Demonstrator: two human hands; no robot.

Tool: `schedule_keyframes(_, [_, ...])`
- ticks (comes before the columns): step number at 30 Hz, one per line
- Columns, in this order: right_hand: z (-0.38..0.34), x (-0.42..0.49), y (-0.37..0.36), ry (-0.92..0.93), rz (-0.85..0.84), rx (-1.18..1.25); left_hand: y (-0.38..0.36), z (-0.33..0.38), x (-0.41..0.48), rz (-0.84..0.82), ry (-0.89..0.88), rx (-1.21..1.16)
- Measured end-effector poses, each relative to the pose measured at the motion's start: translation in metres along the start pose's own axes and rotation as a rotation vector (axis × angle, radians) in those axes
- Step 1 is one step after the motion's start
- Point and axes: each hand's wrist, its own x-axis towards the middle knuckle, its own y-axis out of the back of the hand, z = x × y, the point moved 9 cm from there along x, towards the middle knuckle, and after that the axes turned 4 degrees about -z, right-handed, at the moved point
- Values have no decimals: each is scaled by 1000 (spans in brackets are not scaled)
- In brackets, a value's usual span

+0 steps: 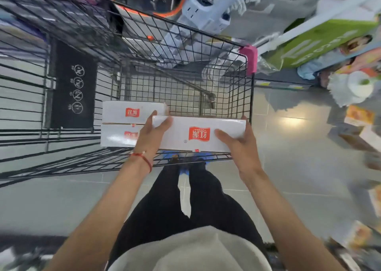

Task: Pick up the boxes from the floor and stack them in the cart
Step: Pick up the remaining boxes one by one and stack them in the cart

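Observation:
I hold a white box (198, 133) with a red logo over the near right part of the black wire cart (249, 97). My left hand (152, 133) grips its left end and my right hand (240, 140) grips its right end. Two more white boxes with the same red logo lie in the cart at the near left: one (132, 110) farther from me, the other (117, 135) closer and partly hidden by my left hand and the held box.
The cart's child seat flap (72, 85) with round warning icons stands at the left. Shelves with packaged goods (321, 39) line the right. Small orange and white packs (359, 116) lie on the tiled floor at the right. My legs stand behind the cart.

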Motion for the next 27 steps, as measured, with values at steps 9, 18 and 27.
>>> schedule_keyframes(9, [47, 50, -10, -65, 23, -94, 5, -53, 60, -11, 94, 192])
schedule_keyframes(18, [84, 98, -17, -188, -51, -197, 14, -60, 96, 134, 142, 510])
schedule_keyframes(27, [120, 122, -24, -335, -116, -299, 22, -81, 103, 308, 152, 364])
